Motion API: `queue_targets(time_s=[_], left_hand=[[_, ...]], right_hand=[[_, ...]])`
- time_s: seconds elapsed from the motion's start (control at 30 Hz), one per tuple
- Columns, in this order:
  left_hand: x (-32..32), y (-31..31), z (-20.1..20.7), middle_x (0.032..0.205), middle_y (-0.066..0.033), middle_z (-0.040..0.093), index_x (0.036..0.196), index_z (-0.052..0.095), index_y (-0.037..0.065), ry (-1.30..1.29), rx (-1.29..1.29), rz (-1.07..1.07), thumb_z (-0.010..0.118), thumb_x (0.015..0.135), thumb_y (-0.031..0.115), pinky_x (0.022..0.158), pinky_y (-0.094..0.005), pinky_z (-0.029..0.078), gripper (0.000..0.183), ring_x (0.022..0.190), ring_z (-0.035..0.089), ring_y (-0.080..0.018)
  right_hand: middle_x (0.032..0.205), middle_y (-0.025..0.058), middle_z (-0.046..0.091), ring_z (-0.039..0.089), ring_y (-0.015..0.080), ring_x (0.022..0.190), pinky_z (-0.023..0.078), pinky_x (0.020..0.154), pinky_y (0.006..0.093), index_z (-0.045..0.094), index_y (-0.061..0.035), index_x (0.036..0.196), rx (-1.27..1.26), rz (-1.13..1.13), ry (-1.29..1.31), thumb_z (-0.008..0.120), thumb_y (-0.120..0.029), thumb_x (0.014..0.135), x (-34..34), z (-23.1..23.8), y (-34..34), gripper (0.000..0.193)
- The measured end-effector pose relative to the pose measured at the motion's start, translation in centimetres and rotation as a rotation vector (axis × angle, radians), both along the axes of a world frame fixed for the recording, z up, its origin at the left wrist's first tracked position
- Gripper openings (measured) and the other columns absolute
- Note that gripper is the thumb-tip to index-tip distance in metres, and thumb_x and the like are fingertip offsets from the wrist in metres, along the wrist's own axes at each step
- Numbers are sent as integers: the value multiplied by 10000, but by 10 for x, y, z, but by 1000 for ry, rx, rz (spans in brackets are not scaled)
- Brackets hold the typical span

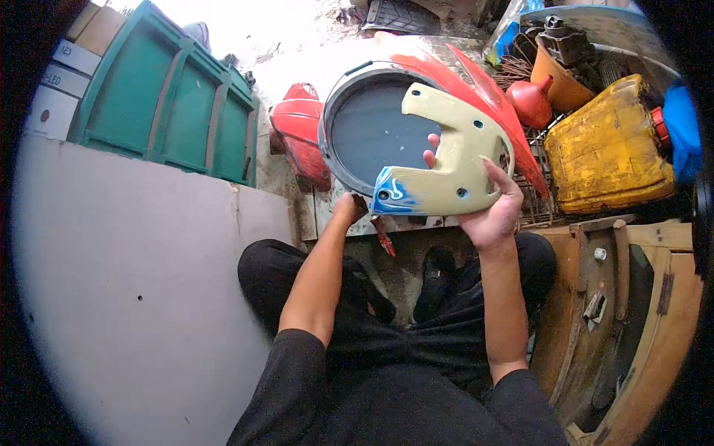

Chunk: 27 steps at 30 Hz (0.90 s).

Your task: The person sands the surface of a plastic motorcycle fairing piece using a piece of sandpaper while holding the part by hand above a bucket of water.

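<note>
A beige, C-shaped plastic fairing panel (446, 175) with several screw holes is held up in front of me. One lower corner of it still shows blue and white paint. My right hand (494, 212) grips the panel's right side, thumb on its face and fingertips showing through the cutout. Beside the blue corner is my left hand (352, 207), closed around something dark that I cannot make out; most of its fingers are hidden. Behind the panel stands a round black bucket (372, 126) of greyish water, its wire handle raised at the far rim.
Red fairing pieces flank the bucket: one (300, 126) left, a long pointed one (491, 97) right. Farther right are a red funnel (531, 102), an orange container (561, 70) and a dirty yellow jerrycan (606, 152). A white board (141, 275) and green panel (141, 93) bound the left.
</note>
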<state>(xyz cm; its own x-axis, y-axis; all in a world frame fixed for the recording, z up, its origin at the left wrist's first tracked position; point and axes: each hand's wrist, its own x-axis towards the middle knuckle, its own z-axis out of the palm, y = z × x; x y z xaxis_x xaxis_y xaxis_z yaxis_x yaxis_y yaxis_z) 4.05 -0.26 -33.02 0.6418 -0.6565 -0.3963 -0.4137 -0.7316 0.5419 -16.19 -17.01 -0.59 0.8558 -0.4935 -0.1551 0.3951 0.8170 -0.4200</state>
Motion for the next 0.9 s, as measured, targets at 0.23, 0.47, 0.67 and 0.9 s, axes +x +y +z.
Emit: queue_targets(time_s=[0.23,0.47,0.67,0.9], left_hand=[[-2,2,-35,945,-193,705,946,720,63,98,-72,116,781,715,218,761,-435,546,285,909,676,-375],[-3,14,-10,924,-227,673,939,684,56,39,-197,78,686,742,133,724,-478,516,212,908,629,-438],[-12,5,7,918,-234,670,939,692,61,64,-201,113,674,748,134,724,-480,508,206,912,622,-442],[-7,9,-7,891,-220,682,949,702,66,134,-232,116,703,732,179,714,-465,510,245,882,643,-422]], right_hand=[[1410,260,463,506,421,1263,383,1074,580,275,-26,1492,-70,-37,50,540,-236,877,5,-2,1,702],[1409,275,457,505,436,1257,369,1083,584,273,-32,1495,-17,-20,49,531,-228,880,16,0,8,695],[1411,277,454,503,436,1260,363,1087,585,276,-34,1494,-1,-19,64,529,-225,877,16,-6,5,694],[1405,280,459,507,440,1254,364,1086,586,276,-34,1494,-7,-6,57,529,-224,876,18,-6,6,694]])
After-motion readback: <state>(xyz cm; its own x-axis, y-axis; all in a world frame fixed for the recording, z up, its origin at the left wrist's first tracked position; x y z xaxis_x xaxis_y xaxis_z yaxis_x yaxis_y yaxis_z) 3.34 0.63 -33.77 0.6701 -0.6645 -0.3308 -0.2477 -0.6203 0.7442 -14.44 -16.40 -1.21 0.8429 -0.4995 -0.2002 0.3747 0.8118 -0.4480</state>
